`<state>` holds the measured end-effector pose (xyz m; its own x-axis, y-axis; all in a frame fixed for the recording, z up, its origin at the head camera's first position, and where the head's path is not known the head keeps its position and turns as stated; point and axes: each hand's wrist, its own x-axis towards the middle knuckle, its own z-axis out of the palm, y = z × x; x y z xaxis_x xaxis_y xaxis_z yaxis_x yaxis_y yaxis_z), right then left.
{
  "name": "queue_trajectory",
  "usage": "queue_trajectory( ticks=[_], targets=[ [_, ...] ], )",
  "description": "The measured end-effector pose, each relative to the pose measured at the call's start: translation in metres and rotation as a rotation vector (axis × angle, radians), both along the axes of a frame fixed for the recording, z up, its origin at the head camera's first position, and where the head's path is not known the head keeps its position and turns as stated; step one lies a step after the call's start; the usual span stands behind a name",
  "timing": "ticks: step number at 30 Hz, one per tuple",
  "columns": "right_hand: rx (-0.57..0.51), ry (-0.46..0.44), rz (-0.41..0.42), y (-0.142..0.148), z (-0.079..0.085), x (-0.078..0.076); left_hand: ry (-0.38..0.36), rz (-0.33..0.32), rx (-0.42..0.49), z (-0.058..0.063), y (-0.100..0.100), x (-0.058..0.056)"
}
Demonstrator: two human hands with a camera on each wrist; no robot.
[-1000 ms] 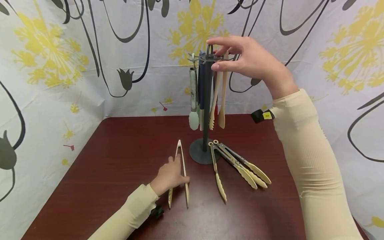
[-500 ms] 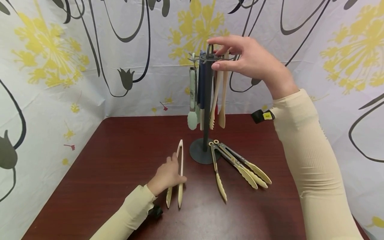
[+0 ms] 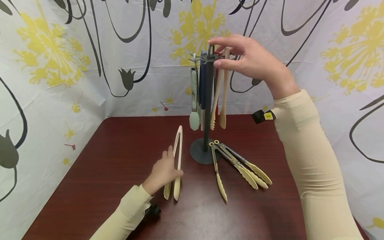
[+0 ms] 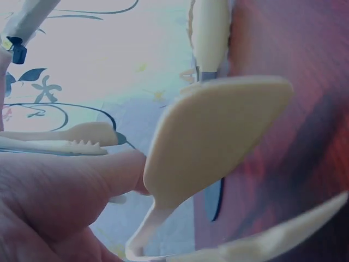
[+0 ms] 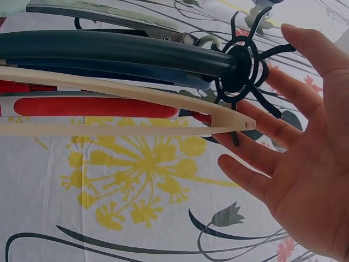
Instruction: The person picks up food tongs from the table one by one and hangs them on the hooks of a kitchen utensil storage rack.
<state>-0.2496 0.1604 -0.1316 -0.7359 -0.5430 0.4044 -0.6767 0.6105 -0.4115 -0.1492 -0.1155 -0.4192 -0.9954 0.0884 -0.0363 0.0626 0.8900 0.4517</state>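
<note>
My left hand (image 3: pixel 163 170) holds pale wooden-looking tongs (image 3: pixel 177 188) left of the rack, their joined end pointing away and their arms partly pressed together. The left wrist view shows one broad flat tip of these tongs (image 4: pixel 212 136) beside the thumb. Up at the top of a dark utensil rack (image 3: pixel 207 110), my right hand (image 3: pixel 250 60) reaches around the hook ring. In the right wrist view its fingers are spread and fairly straight behind the hooks (image 5: pixel 240 63). Hanging there are tongs with mint tips (image 3: pixel 194 120), beige tongs (image 5: pixel 142 130), dark blue tongs (image 5: pixel 136 73) and a red-handled tool (image 5: pixel 98 107).
Two pairs of metal tongs with pale yellow tips (image 3: pixel 221 188) lie on the dark red table (image 3: pixel 135 133), their ring ends overlapping the rack's round base (image 3: pixel 199 151). A patterned cloth (image 3: pixel 69 106) hangs behind and at the sides.
My left hand has moved a little left and away with the tongs, whose arms have come closer together. The right hand stays at the rack's top.
</note>
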Motion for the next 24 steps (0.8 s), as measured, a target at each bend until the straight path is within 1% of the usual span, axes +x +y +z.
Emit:
queue_trajectory(
  ticks=[2, 10, 16, 19, 24],
  targets=[
    [0.001, 0.006, 0.002, 0.001, 0.0, 0.0, 0.035, 0.008, 0.004, 0.003, -0.001, -0.001],
    [-0.013, -0.052, -0.013, 0.0, 0.0, -0.001, 0.198, 0.057, 0.053, 0.02, -0.007, -0.006],
    [-0.013, -0.06, -0.018, -0.001, 0.0, -0.001, 0.317, 0.093, 0.07, 0.038, -0.011, -0.013],
    [-0.015, -0.063, -0.02, -0.001, 0.0, 0.0, 0.393, 0.1, 0.065, 0.048, -0.011, -0.016],
    [-0.016, -0.064, -0.016, -0.001, 0.0, 0.0, 0.483, 0.101, 0.068, 0.061, -0.008, -0.019]
  ],
)
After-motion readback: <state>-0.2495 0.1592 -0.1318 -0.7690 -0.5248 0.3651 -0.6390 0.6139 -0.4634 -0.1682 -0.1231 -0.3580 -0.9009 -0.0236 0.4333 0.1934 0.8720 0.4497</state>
